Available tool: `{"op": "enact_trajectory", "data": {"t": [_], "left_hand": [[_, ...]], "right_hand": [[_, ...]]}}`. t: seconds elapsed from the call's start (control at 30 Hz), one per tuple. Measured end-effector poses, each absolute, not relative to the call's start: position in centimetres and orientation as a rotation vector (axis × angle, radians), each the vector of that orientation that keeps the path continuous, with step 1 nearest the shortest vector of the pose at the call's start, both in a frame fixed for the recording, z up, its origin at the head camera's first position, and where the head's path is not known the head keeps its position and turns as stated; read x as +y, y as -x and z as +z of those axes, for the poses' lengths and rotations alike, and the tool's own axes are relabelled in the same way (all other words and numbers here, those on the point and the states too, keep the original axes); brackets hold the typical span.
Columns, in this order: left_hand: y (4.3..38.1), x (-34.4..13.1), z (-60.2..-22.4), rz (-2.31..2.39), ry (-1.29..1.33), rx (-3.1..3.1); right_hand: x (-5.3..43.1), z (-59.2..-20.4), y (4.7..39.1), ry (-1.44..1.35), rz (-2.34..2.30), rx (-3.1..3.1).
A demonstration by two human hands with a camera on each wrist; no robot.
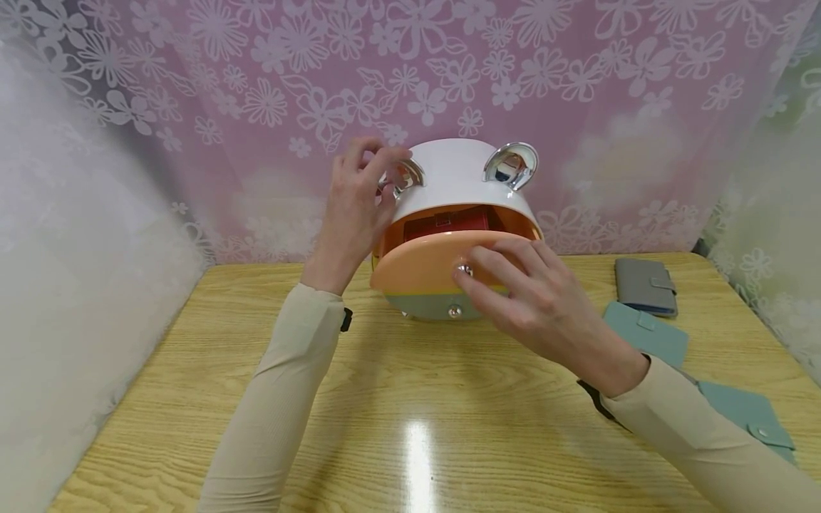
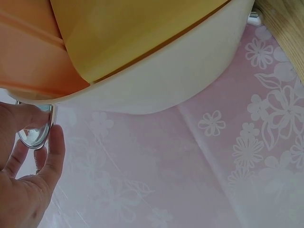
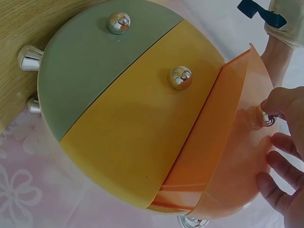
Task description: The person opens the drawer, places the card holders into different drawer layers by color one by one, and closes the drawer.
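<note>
A round white storage box [image 1: 452, 167] with chrome ears and short metal feet stands at the back of the table. Its top orange drawer [image 1: 417, 267] is pulled partway out, and a red flat item [image 1: 442, 222] shows inside. Below it, the yellow drawer [image 3: 147, 128] and the green drawer [image 3: 97, 57] are closed. My right hand [image 1: 545, 299] pinches the orange drawer's silver knob [image 3: 266, 117] between thumb and forefinger, its other fingers by the drawer front. With thumb and fingers, my left hand [image 1: 355, 206] grips the box's left chrome ear [image 2: 35, 135].
On the right of the wooden table [image 1: 417, 370] lie a grey wallet [image 1: 644, 285], a teal wallet [image 1: 648, 335] and another teal wallet [image 1: 744, 406], partly behind my right sleeve. Pink flowered cloth [image 1: 256, 85] hangs close behind the box.
</note>
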State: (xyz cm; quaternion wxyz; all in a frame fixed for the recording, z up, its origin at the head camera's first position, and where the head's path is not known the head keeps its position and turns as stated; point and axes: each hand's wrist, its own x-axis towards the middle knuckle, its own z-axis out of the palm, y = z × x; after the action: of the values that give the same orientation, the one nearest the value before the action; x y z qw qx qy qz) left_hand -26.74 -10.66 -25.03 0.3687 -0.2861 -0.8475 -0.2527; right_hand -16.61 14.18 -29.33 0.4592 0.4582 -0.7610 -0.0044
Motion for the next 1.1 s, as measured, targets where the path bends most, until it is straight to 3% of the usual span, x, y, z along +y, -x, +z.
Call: {"op": "enact_trajectory", "data": {"t": [1.1], "left_hand": [[26.8, -10.8, -24.7, -0.681, 0.731, -2.211]], "right_hand": [[13.6, -29.6, 18.6, -1.088, 0.075, -1.849]]}}
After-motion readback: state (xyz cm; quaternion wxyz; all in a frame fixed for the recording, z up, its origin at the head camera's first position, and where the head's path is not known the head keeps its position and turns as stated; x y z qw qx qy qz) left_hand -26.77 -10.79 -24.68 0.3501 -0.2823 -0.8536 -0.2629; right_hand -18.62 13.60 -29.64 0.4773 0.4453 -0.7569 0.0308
